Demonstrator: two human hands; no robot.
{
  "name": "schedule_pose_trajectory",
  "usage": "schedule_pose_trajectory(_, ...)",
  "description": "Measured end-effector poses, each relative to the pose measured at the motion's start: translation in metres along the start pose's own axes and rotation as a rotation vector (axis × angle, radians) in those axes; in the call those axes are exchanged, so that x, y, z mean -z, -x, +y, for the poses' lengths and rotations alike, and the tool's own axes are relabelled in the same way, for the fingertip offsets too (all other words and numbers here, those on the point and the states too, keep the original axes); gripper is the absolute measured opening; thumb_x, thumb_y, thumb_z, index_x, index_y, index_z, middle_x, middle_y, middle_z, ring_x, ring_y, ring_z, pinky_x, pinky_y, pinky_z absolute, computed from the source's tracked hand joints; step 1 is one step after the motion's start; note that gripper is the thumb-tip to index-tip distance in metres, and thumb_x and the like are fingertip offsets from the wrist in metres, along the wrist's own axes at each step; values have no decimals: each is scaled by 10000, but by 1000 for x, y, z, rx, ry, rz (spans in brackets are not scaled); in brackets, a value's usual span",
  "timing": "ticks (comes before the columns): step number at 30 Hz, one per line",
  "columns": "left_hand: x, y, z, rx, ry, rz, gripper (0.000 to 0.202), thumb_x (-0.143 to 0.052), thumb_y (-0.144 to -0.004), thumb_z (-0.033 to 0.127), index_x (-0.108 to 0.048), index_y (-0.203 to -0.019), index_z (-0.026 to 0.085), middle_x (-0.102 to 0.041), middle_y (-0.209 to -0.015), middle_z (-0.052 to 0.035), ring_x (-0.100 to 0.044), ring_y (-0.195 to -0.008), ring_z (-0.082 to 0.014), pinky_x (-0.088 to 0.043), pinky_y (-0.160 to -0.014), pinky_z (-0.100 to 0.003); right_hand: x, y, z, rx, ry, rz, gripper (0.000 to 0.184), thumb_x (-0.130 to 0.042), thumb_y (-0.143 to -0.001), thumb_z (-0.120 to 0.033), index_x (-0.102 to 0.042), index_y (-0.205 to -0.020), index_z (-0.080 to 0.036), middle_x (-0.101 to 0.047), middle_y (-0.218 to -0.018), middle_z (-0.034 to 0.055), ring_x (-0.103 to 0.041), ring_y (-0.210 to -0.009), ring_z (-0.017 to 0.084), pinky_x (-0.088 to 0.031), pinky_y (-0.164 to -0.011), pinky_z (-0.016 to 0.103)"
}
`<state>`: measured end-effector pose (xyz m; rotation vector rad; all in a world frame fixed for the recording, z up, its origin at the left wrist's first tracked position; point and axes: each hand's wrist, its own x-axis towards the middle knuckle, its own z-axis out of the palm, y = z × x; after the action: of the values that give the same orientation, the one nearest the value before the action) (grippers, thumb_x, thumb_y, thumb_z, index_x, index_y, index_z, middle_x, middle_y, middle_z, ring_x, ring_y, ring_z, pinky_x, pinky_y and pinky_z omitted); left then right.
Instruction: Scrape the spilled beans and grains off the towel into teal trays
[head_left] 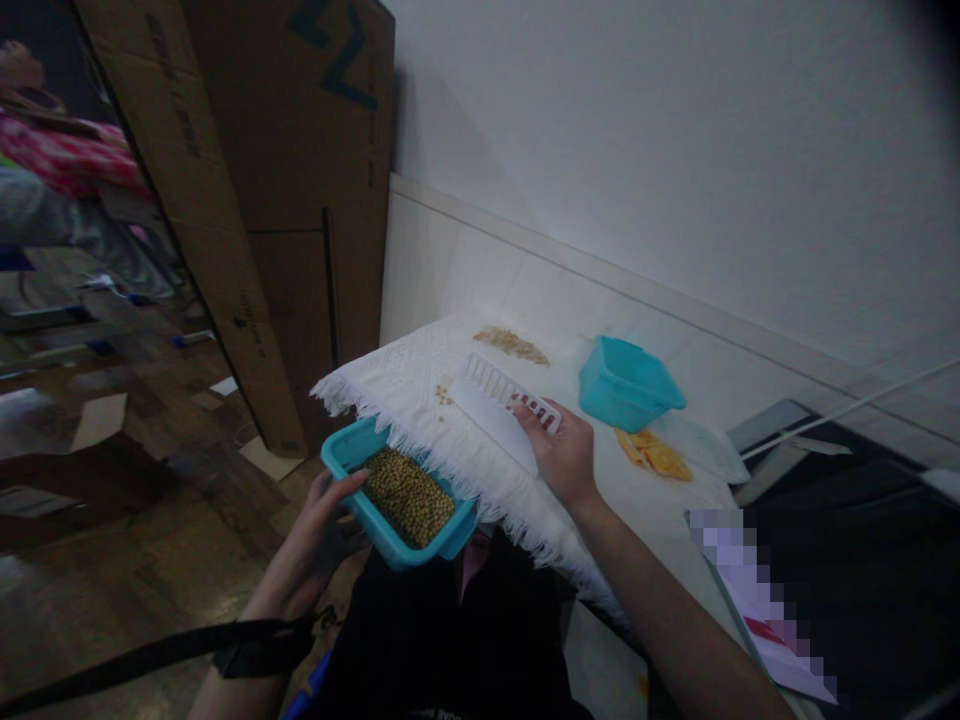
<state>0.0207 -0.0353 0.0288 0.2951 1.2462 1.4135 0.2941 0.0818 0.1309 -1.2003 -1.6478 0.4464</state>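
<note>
My left hand (324, 535) grips the near left rim of a teal plastic container (358, 440), which is tilted just below the table edge. Small round yellowish beans (409, 495) fill much of it. In my right hand (564, 455) is a white plastic piece with a row of slots (499, 390), held low over the white fringed cloth (397, 365). A few loose beans (442, 392) lie on the cloth by its left end. Behind it is a heap of pale flakes or grains (512, 345). The underside of the slotted piece is hidden.
A second teal container (626, 385) stands at the table's back right, beside a crumpled yellow-orange item (652, 455) and clear plastic (705, 450). A tall cardboard box (300, 180) rises at left. A person in red (67, 150) is at far left. The wall borders the table's back.
</note>
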Motion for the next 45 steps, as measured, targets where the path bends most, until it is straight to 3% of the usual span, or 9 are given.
schedule_pose_trajectory(15,0,-1,0,-11,-20,-18,651,-957,-861,439,-667,-1430,309,-792,-1264,-96,-819,-881,-256,-656,-678,-350,-7,-1,-6,-1,-39,-35,554,-764,-939,-707,-903,-974,-173,-847,-779,75,-728,-681,239,-550,-643,316)
schedule_pose_trajectory(26,-1,2,11,19,-1,7,754,-1050,-723,454,-654,-1342,287,-781,-1118,-64,-794,-821,-245,-656,-690,-371,-14,1,-11,6,-60,-57,534,-770,-942,-696,-905,-946,-180,-843,-770,71,-728,-689,242,-562,-637,313)
schedule_pose_trajectory(34,10,-9,11,8,13,32,767,-1041,-741,463,-608,-1351,293,-762,-1085,-61,-794,-792,-243,-662,-675,-372,-13,11,-23,9,-84,-49,440,-764,-943,-606,-887,-897,-186,-805,-720,52,-691,-633,216,-547,-612,303)
schedule_pose_trajectory(40,9,-7,13,-16,24,35,678,-1026,-759,443,-626,-1284,284,-772,-1075,-67,-783,-769,-226,-670,-652,-355,-25,11,-26,12,-37,-24,454,-737,-967,-614,-867,-879,-188,-780,-683,43,-683,-625,218,-531,-613,306)
schedule_pose_trajectory(45,13,-13,13,-9,22,11,720,-1039,-765,444,-610,-1323,296,-758,-1118,-70,-800,-800,-240,-700,-674,-379,-41,11,-23,15,-30,27,429,-721,-997,-577,-872,-924,-182,-831,-766,72,-730,-677,238,-561,-663,323)
